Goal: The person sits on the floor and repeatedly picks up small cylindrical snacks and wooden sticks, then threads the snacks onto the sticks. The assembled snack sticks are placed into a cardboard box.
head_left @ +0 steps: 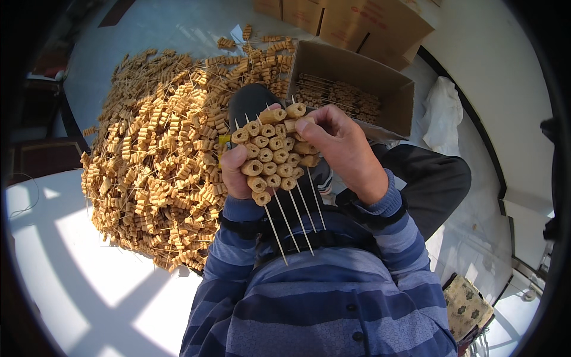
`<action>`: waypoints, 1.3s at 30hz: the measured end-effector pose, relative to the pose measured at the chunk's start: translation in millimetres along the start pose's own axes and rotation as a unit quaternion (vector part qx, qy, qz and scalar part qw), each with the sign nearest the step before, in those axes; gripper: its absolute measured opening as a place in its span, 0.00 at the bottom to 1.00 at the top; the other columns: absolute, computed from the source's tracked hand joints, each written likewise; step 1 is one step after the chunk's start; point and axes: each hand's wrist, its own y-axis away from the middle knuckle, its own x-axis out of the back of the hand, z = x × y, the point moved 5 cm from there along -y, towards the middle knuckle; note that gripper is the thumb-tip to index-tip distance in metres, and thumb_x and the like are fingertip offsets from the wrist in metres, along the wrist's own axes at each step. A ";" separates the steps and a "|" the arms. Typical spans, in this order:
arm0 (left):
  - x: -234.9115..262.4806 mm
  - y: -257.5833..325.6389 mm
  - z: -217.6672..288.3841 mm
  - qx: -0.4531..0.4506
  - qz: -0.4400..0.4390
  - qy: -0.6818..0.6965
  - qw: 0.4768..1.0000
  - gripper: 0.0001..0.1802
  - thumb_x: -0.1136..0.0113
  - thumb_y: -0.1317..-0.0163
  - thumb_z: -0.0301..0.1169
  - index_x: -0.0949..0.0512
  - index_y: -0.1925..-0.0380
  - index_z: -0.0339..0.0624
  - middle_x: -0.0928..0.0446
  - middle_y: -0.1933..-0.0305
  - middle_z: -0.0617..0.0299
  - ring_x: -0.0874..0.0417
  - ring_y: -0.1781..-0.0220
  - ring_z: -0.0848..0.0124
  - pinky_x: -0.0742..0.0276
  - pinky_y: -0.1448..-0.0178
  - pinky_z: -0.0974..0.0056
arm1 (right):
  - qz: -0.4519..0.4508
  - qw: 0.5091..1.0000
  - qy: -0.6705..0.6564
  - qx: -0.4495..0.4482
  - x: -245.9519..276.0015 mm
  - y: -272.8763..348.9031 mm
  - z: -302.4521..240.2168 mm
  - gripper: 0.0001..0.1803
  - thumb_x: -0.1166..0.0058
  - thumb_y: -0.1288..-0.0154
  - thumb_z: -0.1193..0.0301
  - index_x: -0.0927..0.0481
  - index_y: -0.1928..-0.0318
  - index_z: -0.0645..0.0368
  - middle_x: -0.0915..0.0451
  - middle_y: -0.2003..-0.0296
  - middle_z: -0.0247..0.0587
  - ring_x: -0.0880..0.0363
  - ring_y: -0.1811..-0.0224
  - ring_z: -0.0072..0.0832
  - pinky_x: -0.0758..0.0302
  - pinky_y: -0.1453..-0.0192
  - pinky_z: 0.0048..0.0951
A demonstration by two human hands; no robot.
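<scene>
A bundle of skewers (pixel 276 152), threaded with light-brown hollow rolls, is held up in front of my chest. Several thin bare sticks point down from it toward my body, and short sharp tips stand out at its top. My left hand (pixel 237 172) is closed round the bundle's left side, its thumb against the rolls and its other fingers mostly hidden behind. My right hand (pixel 345 146) grips the upper right side, thumb and fingertips pressed on a roll near the top. Left of my hands spreads a large heap of similar skewers (pixel 154 160).
Beyond my hands at the right stands an open cardboard box (pixel 386 107) with skewers laid in rows. More brown cartons (pixel 345 24) stand behind it. A white plastic bag (pixel 443 113) lies by the right wall. At lower right is a patterned cushion-like thing (pixel 467 306).
</scene>
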 end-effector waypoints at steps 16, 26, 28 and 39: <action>0.1 -3.2 -2.0 -0.004 0.019 -0.018 1.000 0.52 0.42 0.47 0.55 0.42 0.27 0.33 0.31 0.31 0.42 0.26 0.32 0.51 0.29 0.27 0.50 | 0.094 0.985 0.097 0.109 -9.6 13.5 -11.1 0.14 0.36 0.33 0.67 0.24 0.60 0.65 0.25 0.64 0.38 0.24 0.66 0.22 0.24 0.61 0.26; -3.3 -4.0 -1.3 -0.004 -0.003 -0.005 1.000 0.52 0.39 0.49 0.51 0.42 0.27 0.36 0.31 0.31 0.43 0.26 0.32 0.53 0.29 0.27 0.50 | 0.102 0.989 0.068 0.076 -9.1 9.6 -5.2 0.15 0.36 0.35 0.67 0.24 0.60 0.66 0.23 0.68 0.41 0.23 0.67 0.25 0.23 0.62 0.29; -3.3 -5.3 -1.6 0.000 -0.002 -0.020 1.000 0.52 0.39 0.48 0.52 0.42 0.27 0.35 0.31 0.31 0.44 0.26 0.32 0.53 0.29 0.27 0.50 | 0.098 0.990 0.074 0.066 -8.8 9.5 -5.6 0.15 0.36 0.34 0.67 0.24 0.59 0.66 0.22 0.67 0.42 0.23 0.67 0.25 0.23 0.62 0.30; -7.4 -8.3 -0.7 0.006 -0.015 -0.016 1.000 0.53 0.40 0.48 0.54 0.43 0.27 0.34 0.33 0.29 0.46 0.27 0.31 0.53 0.29 0.27 0.51 | 0.072 0.978 0.119 0.156 -7.8 16.9 -16.7 0.13 0.36 0.33 0.67 0.24 0.60 0.64 0.22 0.66 0.43 0.21 0.65 0.34 0.24 0.59 0.34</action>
